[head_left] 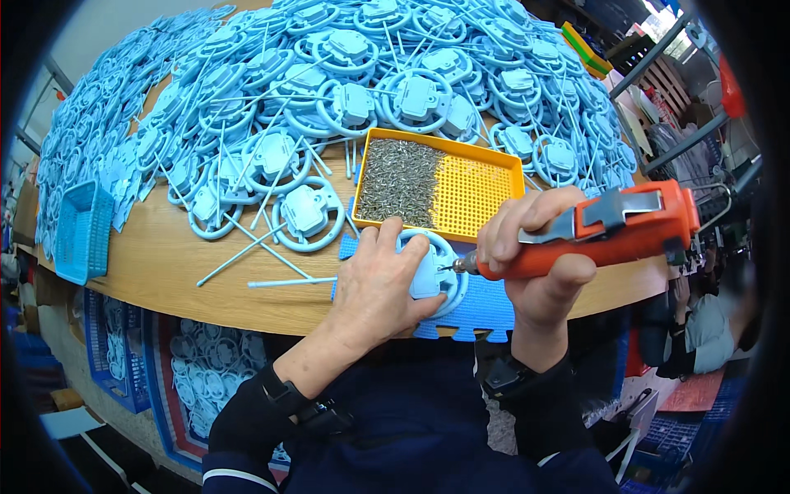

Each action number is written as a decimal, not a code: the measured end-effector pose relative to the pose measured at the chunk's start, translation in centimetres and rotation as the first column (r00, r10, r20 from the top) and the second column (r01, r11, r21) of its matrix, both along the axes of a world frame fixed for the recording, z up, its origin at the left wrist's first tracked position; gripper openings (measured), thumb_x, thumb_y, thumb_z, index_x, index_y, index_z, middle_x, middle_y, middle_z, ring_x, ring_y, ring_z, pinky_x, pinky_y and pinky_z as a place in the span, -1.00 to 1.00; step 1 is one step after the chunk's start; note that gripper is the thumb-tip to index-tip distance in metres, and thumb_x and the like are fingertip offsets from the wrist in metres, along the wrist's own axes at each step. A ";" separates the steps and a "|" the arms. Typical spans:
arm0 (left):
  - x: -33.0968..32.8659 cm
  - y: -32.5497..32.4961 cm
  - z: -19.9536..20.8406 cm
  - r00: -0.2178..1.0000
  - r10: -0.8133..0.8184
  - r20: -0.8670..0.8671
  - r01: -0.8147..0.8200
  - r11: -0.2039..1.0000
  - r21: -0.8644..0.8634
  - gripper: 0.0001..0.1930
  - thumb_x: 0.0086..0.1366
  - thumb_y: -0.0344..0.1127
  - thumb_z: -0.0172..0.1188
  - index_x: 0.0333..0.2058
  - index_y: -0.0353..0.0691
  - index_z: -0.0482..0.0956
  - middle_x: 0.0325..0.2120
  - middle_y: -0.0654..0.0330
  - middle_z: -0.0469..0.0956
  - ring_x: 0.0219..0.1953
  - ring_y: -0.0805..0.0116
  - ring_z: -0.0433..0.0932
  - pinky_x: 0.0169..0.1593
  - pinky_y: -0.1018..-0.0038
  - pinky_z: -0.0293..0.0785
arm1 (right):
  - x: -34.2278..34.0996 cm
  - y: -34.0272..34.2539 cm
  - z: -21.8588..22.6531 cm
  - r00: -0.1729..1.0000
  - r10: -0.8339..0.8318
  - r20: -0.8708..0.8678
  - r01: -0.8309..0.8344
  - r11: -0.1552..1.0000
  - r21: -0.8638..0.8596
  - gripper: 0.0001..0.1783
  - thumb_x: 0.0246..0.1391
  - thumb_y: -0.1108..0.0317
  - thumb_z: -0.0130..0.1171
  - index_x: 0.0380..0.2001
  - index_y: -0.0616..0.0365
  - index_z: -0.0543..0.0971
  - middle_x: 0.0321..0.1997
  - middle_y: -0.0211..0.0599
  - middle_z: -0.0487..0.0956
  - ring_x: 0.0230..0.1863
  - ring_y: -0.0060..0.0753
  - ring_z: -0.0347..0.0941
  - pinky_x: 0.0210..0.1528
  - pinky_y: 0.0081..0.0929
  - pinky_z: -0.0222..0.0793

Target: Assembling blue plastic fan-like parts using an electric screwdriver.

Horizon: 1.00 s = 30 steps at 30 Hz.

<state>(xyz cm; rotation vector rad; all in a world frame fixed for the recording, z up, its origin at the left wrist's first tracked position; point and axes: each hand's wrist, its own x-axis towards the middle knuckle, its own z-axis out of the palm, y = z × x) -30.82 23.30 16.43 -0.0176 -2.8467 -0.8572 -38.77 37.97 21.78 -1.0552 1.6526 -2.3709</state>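
My right hand [539, 247] is wrapped round a red electric screwdriver [609, 226] with a metal clip on its body. Its bit points left and meets the right side of a light blue plastic ring-shaped part [428, 276]. My left hand [378, 284] presses that part down, fingers on its far edge and thumb on its near side. A long thin blue stem [288, 283] sticks out to the left from beneath my left hand. Under the part lies a blue foam mat [485, 309]. Whether a screw sits at the bit's tip is too small to tell.
Just beyond my hands stands a yellow tray [481, 185] with many small metal screws [399, 181] on its left side. A large heap of similar blue parts [346, 53] covers the table's far side. A blue basket [85, 230] stands at the left; crates [156, 362] of parts are below the table edge.
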 end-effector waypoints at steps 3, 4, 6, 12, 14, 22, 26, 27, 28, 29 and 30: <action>-0.2 0.0 0.3 0.999 -0.005 0.038 0.005 1.000 -0.009 -0.35 -0.17 -0.06 0.48 -0.08 -0.17 0.48 -0.04 -0.02 0.33 -0.01 -0.01 0.40 -0.11 0.20 0.49 | -0.2 0.1 -0.1 1.000 0.019 0.000 -0.019 1.000 0.014 -0.27 -0.10 -0.41 0.13 -0.31 0.10 0.31 -0.58 -0.36 0.41 -0.63 -0.50 0.35 -0.57 -0.52 0.36; -0.2 0.0 0.3 0.999 -0.003 0.048 0.004 1.000 -0.017 -0.35 -0.17 -0.06 0.48 -0.08 -0.16 0.48 -0.04 -0.02 0.33 -0.01 0.00 0.40 -0.13 0.20 0.49 | -0.3 0.0 0.0 1.000 0.020 0.003 -0.020 1.000 0.015 -0.27 -0.10 -0.41 0.13 -0.31 0.10 0.31 -0.58 -0.36 0.41 -0.63 -0.50 0.35 -0.57 -0.52 0.36; -0.2 -0.1 0.2 0.999 -0.007 0.039 0.007 1.000 -0.017 -0.35 -0.17 -0.05 0.48 -0.08 -0.16 0.48 -0.04 -0.01 0.33 -0.02 0.00 0.40 -0.13 0.20 0.49 | -0.4 -0.3 0.0 1.000 0.024 0.019 -0.025 0.999 0.030 -0.26 -0.11 -0.41 0.14 -0.31 0.10 0.31 -0.59 -0.37 0.40 -0.63 -0.51 0.35 -0.58 -0.53 0.36; -0.2 0.0 0.4 0.999 -0.017 0.040 0.017 1.000 -0.015 -0.37 -0.17 -0.06 0.48 -0.10 -0.16 0.47 -0.06 0.00 0.33 -0.04 0.00 0.40 -0.16 0.19 0.49 | -0.2 -0.7 0.2 0.997 0.043 0.070 -0.047 0.997 0.058 -0.28 -0.10 -0.36 0.19 -0.31 0.11 0.31 -0.60 -0.36 0.39 -0.66 -0.50 0.32 -0.61 -0.52 0.33; -0.2 0.0 0.4 0.999 -0.017 0.045 0.018 1.000 -0.019 -0.37 -0.16 -0.06 0.48 -0.11 -0.16 0.46 -0.06 0.00 0.33 -0.05 -0.01 0.40 -0.16 0.19 0.49 | -0.2 -0.9 -0.1 0.996 0.039 0.074 -0.043 0.998 0.051 -0.29 -0.10 -0.34 0.21 -0.31 0.11 0.30 -0.60 -0.35 0.39 -0.66 -0.50 0.31 -0.61 -0.53 0.32; 0.0 -0.1 0.4 0.998 -0.001 -0.070 -0.002 0.999 -0.051 -0.46 -0.18 -0.11 0.47 -0.22 -0.15 0.46 -0.18 0.04 0.34 -0.15 0.05 0.41 -0.24 0.24 0.52 | -1.1 -1.5 0.1 0.982 0.137 0.127 -0.148 0.986 0.081 -0.36 -0.04 -0.23 0.28 -0.29 0.12 0.32 -0.58 -0.31 0.42 -0.65 -0.47 0.34 -0.62 -0.52 0.31; 6.5 -3.9 1.0 0.998 0.017 0.063 -0.014 0.998 -0.055 -0.32 -0.22 -0.04 0.50 -0.09 -0.15 0.48 -0.10 -0.04 0.41 -0.06 -0.03 0.44 -0.08 0.16 0.47 | -2.0 -0.2 -0.2 0.968 0.219 0.126 -0.220 0.976 -0.008 -0.37 -0.03 -0.23 0.27 -0.30 0.11 0.33 -0.57 -0.31 0.42 -0.63 -0.47 0.35 -0.60 -0.50 0.34; 9.0 -5.9 2.0 0.992 -0.007 0.129 0.015 0.998 -0.062 -0.32 -0.23 -0.06 0.51 -0.09 -0.17 0.48 -0.14 -0.02 0.43 -0.09 0.00 0.44 -0.08 0.15 0.45 | -3.1 1.9 -0.4 0.987 0.155 0.048 -0.157 0.987 0.025 -0.36 -0.04 -0.25 0.26 -0.28 0.11 0.34 -0.55 -0.32 0.43 -0.61 -0.48 0.36 -0.57 -0.50 0.36; 11.4 -7.9 3.5 0.979 0.013 0.201 0.009 0.994 -0.108 -0.29 -0.22 -0.04 0.51 -0.07 -0.20 0.47 -0.13 -0.03 0.43 -0.08 -0.01 0.44 -0.05 0.16 0.43 | -3.9 3.6 0.2 0.997 0.077 0.002 -0.077 0.996 0.035 -0.41 0.01 -0.19 0.25 -0.26 0.12 0.35 -0.52 -0.32 0.43 -0.56 -0.49 0.36 -0.52 -0.50 0.37; 12.9 -8.8 4.6 0.956 0.065 0.285 -0.019 0.987 -0.159 -0.27 -0.21 -0.02 0.51 -0.05 -0.23 0.47 -0.13 -0.03 0.44 -0.07 -0.03 0.44 -0.02 0.18 0.41 | -4.6 4.1 0.1 0.999 0.025 -0.029 -0.024 0.999 0.034 -0.46 0.05 -0.12 0.25 -0.24 0.12 0.36 -0.49 -0.32 0.43 -0.51 -0.50 0.37 -0.46 -0.50 0.38; 12.7 -8.5 4.3 0.958 0.069 0.279 -0.025 0.987 -0.159 -0.27 -0.21 -0.02 0.51 -0.05 -0.23 0.47 -0.13 -0.03 0.44 -0.07 -0.03 0.44 -0.02 0.18 0.41 | -5.5 4.1 0.0 0.998 -0.068 -0.006 0.068 0.998 0.013 -0.54 0.10 -0.01 0.23 -0.22 0.13 0.37 -0.45 -0.32 0.43 -0.47 -0.50 0.37 -0.40 -0.49 0.38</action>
